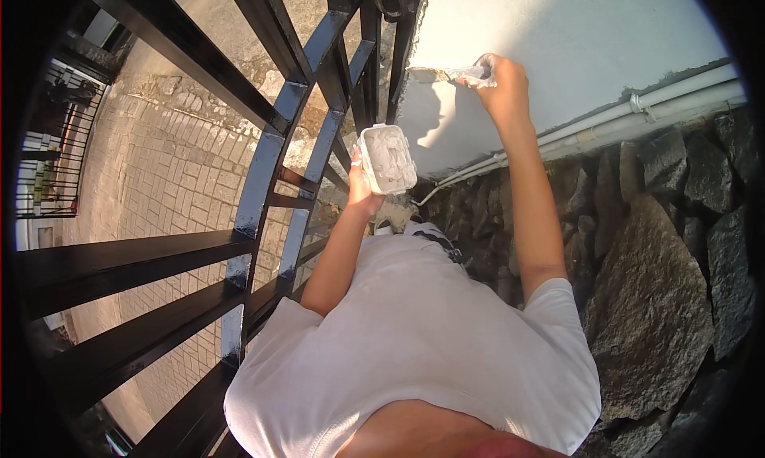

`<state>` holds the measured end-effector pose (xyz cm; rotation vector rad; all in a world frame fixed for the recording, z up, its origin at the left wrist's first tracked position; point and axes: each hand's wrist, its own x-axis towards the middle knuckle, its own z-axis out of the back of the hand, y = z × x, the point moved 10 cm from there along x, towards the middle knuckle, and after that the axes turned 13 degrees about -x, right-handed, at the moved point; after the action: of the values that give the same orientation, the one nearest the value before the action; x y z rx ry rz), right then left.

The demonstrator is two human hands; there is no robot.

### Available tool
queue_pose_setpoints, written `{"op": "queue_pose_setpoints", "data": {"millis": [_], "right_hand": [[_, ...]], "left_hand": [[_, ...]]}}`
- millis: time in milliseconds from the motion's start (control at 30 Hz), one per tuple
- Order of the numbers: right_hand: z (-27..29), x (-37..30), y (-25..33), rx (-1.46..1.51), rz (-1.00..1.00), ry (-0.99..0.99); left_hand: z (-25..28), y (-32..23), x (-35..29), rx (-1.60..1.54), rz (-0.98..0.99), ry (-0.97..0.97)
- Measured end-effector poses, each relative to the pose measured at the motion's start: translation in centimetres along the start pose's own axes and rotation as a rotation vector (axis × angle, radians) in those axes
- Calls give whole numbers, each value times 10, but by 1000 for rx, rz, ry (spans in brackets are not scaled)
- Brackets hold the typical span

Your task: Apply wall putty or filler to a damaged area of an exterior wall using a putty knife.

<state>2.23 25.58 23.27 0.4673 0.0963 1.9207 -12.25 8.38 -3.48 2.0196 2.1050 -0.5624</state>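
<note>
My left hand [361, 183] grips a small white plastic tub [368, 165] from its left side and underneath. Greyish-white paste [390, 157] lies inside and is smeared over the tub's rim. Up and to the right, my right hand [504, 84] is closed round the whitish, smeared handle of a putty knife [470, 74]. Its blade points left at the pale wall [510, 20], close to the wall's left edge, and appears to touch it. The hand and tool cast a shadow on the wall just below.
A black metal gate [263, 171] with thick bars stands close on my left. White pipes [574, 135] run along the foot of the pale wall. Rough dark stonework [653, 299] is on my right. Paving [167, 171] stretches beyond the gate.
</note>
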Motion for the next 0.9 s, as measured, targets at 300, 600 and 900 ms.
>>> {"op": "queue_pose_setpoints", "data": {"millis": [300,600,900], "right_hand": [[-17,-37,-50,219,-333,-191],[-97,-73,-75,904,-308,-29],[-87,-91,-64,815,-234,-304]], "left_hand": [[-7,-8,-6,35,-47,26],[-2,-12,-5,39,-49,29],[4,-11,4,56,-47,37]]}}
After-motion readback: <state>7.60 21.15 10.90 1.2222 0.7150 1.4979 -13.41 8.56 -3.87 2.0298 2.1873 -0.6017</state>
